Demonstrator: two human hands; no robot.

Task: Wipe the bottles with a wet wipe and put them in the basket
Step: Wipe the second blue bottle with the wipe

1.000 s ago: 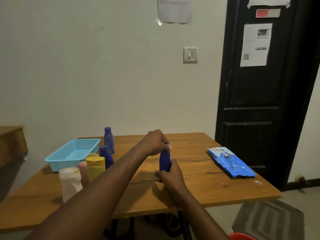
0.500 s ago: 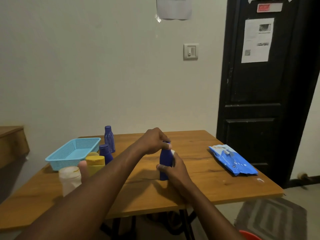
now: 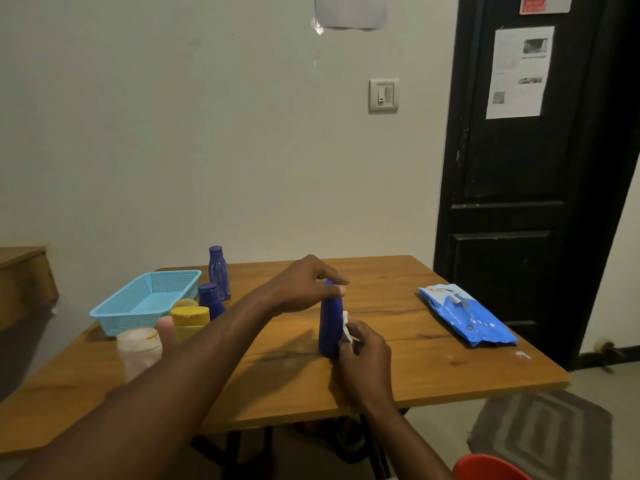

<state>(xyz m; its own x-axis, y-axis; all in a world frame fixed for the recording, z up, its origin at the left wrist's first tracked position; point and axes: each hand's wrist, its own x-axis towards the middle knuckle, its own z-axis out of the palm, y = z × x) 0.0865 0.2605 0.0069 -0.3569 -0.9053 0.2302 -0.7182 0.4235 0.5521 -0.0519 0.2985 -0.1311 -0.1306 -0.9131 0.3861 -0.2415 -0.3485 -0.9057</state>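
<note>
Left grip (image 3: 308, 289) pinches cap of upright blue bottle (image 3: 329, 327) on worktop (image 3: 433, 368), right grip (image 3: 365, 355) just below holds wet wipe (image 3: 346, 329) vs its side; basket (image 3: 138, 315) & other bottles (image 3: 209, 299) well left of both.

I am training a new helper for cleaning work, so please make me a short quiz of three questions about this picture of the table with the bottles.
1. Fill in the missing word: the left hand grips the dark blue bottle at its ___.
2. What does the right hand hold against this bottle? A) a sponge B) a white wipe C) nothing
3. True or false: the light blue basket already has a bottle inside it.

Key: 1 top; 2 B; 3 false, the basket holds no bottle yet.
</note>
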